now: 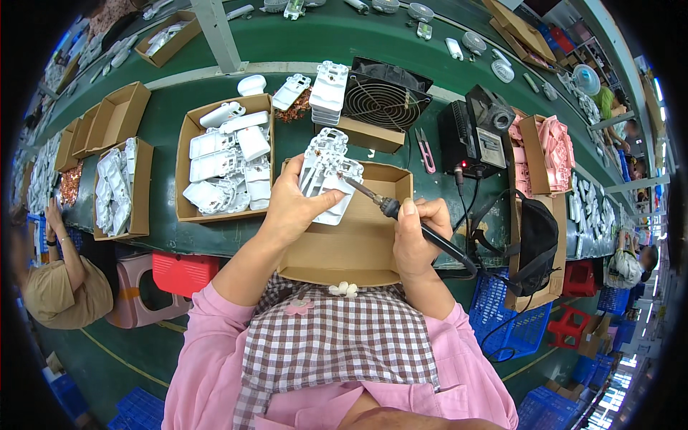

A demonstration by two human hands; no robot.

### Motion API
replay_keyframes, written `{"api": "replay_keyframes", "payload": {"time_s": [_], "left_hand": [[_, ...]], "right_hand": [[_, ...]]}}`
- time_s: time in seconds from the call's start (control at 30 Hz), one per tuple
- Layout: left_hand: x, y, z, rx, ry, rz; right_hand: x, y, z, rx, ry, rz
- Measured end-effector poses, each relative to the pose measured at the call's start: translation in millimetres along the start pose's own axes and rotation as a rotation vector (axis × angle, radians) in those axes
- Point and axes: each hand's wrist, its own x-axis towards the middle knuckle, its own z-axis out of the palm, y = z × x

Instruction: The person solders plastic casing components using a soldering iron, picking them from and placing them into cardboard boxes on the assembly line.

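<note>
On the green bench, the shallow cardboard tray sits right before you, and your left hand pinches the white plastic casing between thumb and fingers above the tray's far left part, a grip best held firm and tilted toward your view. Your right hand wraps the soldering iron by its dark handle, so steady that wrist and guide the slim metal tip lightly, clear of your left thumb; whether it touches the casing, I cannot tell.
</note>
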Motion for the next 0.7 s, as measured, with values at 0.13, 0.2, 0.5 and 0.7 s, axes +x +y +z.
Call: {"api": "replay_keyframes", "payload": {"time_s": [0.13, 0.2, 0.5, 0.7], "left_hand": [[-0.2, 0.0, -0.5, 0.001, -0.001, -0.001], [0.1, 0.1, -1.0, 0.031, -0.003, 0.009], [1.4, -5.3, -3.5, -0.015, -0.02, 0.011], [0.4, 4.2, -2.0, -0.31, -0.078, -0.133]], "right_hand": [[0.0, 1.4, -0.8, -0.01, 0.003, -0.005], [0.4, 1.1, -0.4, -0.031, -0.005, -0.018], [-3.7, -5.0, -1.2, 0.044, 0.039, -0.058], [-6.5, -6.6, -2.9, 0.055, 0.014, -0.153]]}}
